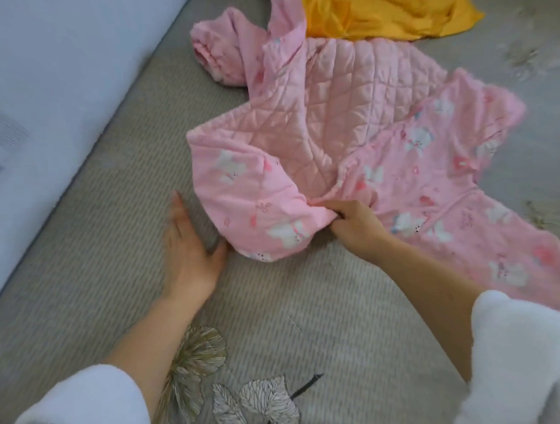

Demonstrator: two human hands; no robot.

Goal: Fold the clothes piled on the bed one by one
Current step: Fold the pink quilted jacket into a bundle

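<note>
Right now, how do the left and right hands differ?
The left hand lies flat with straight fingers; the right hand has curled fingers. The left hand rests on the bed cover beside the pink garment; the right hand grips a bunch of that garment's fabric. Shared: both are bare and come out of white sleeves.

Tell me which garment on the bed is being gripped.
The pink quilted garment: the right hand pinches its near edge. The yellow garment lies beyond it, untouched.
</note>
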